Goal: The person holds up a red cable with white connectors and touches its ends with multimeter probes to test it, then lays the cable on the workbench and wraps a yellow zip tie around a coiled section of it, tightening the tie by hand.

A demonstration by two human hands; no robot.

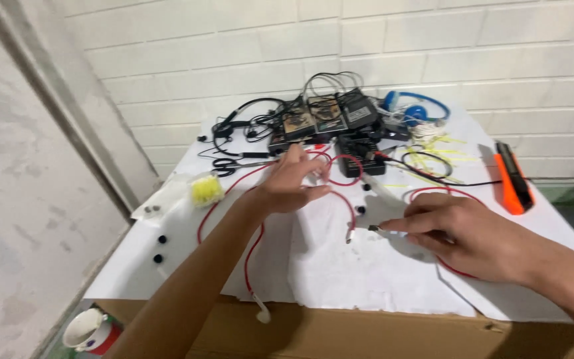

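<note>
left hand (pixel 291 183) fingers spread over thin red cable (pixel 255 247) near desk centre | right hand (pixel 456 231) pinching small dark plug (pixel 375 228) | paper-covered desk (pixel 367 272) | one orange-black tool (pixel 513 177) | one blue headphone set (pixel 414 106) | one black scissors (pixel 228 164) | one yellow tuft (pixel 206 190)

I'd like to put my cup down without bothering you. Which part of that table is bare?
The near white paper, between the left hand and right hand, is bare up to the cardboard edge. The far side is crowded: black boxes, blue headphones and red cable loops.
</note>
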